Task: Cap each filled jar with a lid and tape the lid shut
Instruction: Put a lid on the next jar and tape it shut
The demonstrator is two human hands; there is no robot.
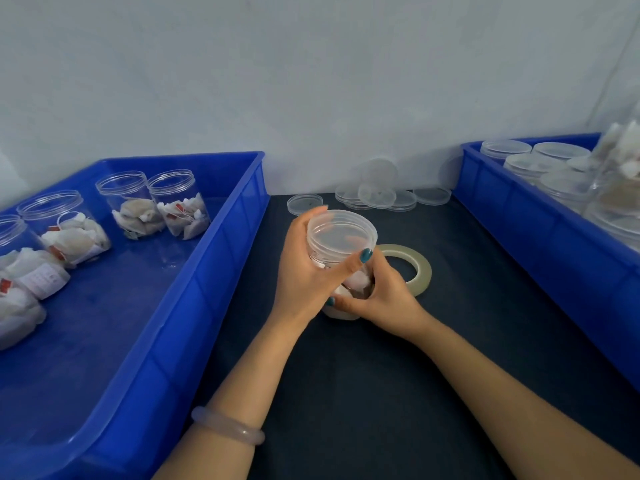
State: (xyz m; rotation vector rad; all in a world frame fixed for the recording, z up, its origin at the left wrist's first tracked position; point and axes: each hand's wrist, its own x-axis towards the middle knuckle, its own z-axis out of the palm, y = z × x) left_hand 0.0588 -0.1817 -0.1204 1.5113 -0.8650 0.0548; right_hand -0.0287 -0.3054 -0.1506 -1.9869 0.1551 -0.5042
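1. The jar (358,284) stood at the middle of the dark bench (381,393), most of its clear wall hidden behind both hands; only a strip showed pale tea bags inside.
2. A clear lid (341,232) sat on its mouth. Whether it was fully seated could not be made out.
3. The left grip (310,271) was curled round the lid's rim, thumb on the near side, fingers wrapping the far side.
4. The right grip (384,301) clasped the jar's lower part, thumb across the front; its fingers were out of sight behind the jar.
5. A tape roll (424,271) lay flat just behind the right grip, its near edge covered by that hand.
6. Loose lids (375,195) lay heaped by the wall (311,81), one leaning upright.
7. The left blue bin (194,306) held open jars (180,206) of tea bags; the nearest were cut off by the frame.
8. The right blue bin (536,230) held capped jars (547,161), partly blocked by a blurred clear container of pale pieces at the edge.
9. A pale bracelet (227,427) circled the left wrist.
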